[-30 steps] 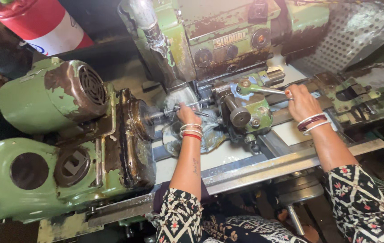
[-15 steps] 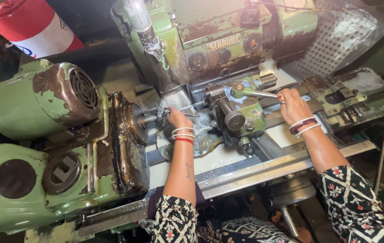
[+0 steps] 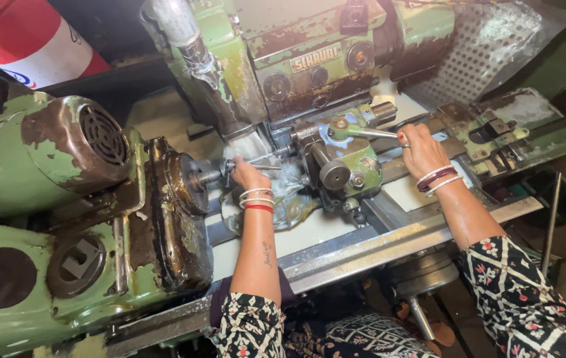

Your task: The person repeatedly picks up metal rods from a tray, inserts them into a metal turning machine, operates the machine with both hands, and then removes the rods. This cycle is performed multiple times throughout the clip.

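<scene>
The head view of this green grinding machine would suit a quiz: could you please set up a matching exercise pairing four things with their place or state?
Column one:
1. left hand
2. right hand
3. motor housing
4. perforated metal guard

Column two:
A. top right, behind the machine
B. at the thin workpiece beside the spindle
C. far left, green with peeling paint
D. on the end of the metal lever

Pairs: 1-B, 2-D, 3-C, 4-A
</scene>
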